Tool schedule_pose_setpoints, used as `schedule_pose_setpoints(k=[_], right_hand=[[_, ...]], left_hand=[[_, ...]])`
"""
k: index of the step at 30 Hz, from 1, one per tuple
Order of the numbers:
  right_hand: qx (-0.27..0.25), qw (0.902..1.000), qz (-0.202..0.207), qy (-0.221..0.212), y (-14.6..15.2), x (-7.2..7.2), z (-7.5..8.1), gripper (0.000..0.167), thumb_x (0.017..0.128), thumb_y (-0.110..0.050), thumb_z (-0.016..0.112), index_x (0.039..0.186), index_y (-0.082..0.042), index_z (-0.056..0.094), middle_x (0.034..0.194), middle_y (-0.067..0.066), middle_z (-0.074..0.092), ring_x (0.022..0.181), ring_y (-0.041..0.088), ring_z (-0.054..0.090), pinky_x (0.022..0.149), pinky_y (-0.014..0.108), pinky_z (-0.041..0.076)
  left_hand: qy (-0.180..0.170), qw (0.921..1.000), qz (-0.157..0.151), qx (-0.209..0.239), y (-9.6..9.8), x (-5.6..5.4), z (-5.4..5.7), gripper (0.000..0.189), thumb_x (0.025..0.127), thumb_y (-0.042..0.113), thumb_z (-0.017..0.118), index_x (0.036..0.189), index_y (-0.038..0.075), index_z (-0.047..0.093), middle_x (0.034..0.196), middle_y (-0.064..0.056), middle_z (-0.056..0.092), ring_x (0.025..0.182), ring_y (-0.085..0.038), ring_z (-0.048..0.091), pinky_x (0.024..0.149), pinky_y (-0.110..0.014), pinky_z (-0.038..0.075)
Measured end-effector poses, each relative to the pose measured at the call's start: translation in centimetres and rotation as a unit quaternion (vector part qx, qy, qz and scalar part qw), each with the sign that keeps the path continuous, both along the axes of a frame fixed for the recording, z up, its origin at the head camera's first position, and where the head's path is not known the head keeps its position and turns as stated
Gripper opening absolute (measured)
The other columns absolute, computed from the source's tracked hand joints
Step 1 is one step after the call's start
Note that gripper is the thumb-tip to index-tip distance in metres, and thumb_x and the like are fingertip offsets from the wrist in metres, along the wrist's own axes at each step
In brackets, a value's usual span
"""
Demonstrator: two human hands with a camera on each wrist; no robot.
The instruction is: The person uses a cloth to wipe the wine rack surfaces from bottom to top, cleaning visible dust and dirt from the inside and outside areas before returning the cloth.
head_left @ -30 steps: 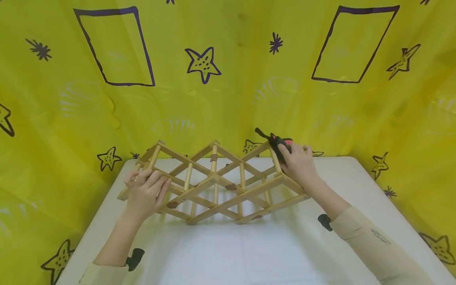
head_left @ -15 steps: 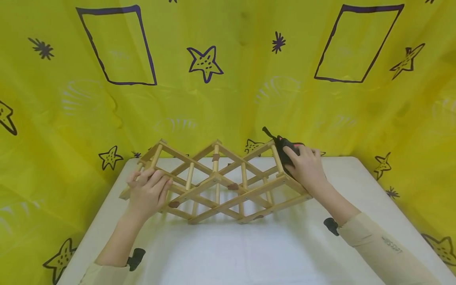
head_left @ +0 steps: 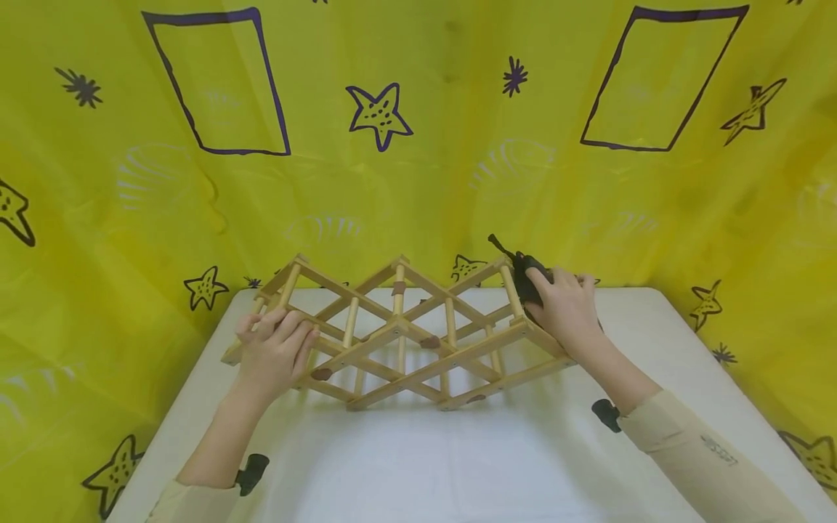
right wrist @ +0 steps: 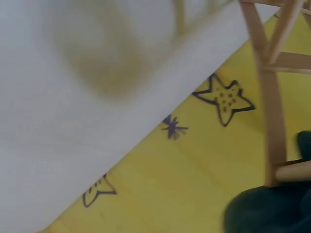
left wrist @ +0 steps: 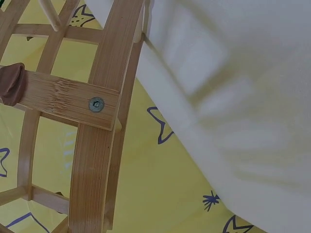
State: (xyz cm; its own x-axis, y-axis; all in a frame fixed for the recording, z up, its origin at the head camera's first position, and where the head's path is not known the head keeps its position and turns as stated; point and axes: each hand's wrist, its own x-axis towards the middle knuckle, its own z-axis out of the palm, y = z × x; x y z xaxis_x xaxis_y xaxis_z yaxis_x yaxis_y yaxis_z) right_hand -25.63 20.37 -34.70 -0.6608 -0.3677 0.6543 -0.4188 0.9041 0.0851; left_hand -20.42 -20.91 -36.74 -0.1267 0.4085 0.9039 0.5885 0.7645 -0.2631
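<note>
An expanding wooden lattice rack (head_left: 397, 327), probably a wine rack, stands across the white table. My left hand (head_left: 271, 356) grips its left end, fingers curled over the bars; part of that end is hidden behind the hand. At the right end my right hand (head_left: 564, 305) holds a soft black cloth item (head_left: 527, 276) with a thin strap-like tip pointing up and left. This item lies against the rack's end dowel, and its exact kind is unclear. The left wrist view shows a rack joint with a bolt (left wrist: 96, 104); the right wrist view shows the dark cloth (right wrist: 262, 213) beside a bar.
The white table (head_left: 418, 465) extends in front of the rack. Behind and around it hangs a yellow curtain (head_left: 431, 189) with drawn stars and frames. Brown patches (head_left: 322, 374) mark several rack bars. A black wrist piece (head_left: 252, 473) sits by the left sleeve.
My right hand has moved slightly right with the black item, which now sits at the outer side of the end dowel. Its pink part has gone from sight. The left hand keeps its grip.
</note>
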Motion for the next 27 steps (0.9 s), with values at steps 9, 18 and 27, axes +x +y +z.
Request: schedule_pose_setpoints(k=[9,18,27], right_hand=[[0.003,1.0000,0.001,0.000,-0.15,-0.05,0.07,0.049,0.064,-0.015,0.081,0.103,-0.010,0.052,0.084,0.024,0.057,0.078,0.038,0.056,0.073,0.056,0.036],[-0.007,0.9992,0.034,0.020,0.06,-0.03,0.16,0.052,0.061,-0.011,0.083,0.103,-0.006,0.053,0.089,0.024,0.057,0.080,0.039,0.057,0.073,0.055,0.037],[0.005,0.9999,0.013,-0.007,0.32,-0.07,0.01,0.052,0.061,-0.015,0.083,0.104,-0.010,0.053,0.081,0.019,0.054,0.074,0.035,0.055,0.076,0.055,0.034]], left_hand=[[0.001,1.0000,0.006,-0.005,0.04,0.01,-0.02,0.037,0.095,0.021,0.044,0.068,0.001,0.059,0.076,-0.008,0.053,0.079,-0.028,0.039,0.075,-0.050,0.015],[-0.010,0.9998,0.006,-0.018,0.26,-0.14,0.04,0.033,0.094,0.020,0.044,0.069,0.002,0.058,0.077,-0.008,0.052,0.080,-0.029,0.040,0.075,-0.051,0.016],[-0.044,0.9986,0.000,-0.030,-0.22,0.24,0.09,0.036,0.093,0.031,0.042,0.073,0.004,0.056,0.082,-0.009,0.052,0.082,-0.029,0.038,0.074,-0.052,0.015]])
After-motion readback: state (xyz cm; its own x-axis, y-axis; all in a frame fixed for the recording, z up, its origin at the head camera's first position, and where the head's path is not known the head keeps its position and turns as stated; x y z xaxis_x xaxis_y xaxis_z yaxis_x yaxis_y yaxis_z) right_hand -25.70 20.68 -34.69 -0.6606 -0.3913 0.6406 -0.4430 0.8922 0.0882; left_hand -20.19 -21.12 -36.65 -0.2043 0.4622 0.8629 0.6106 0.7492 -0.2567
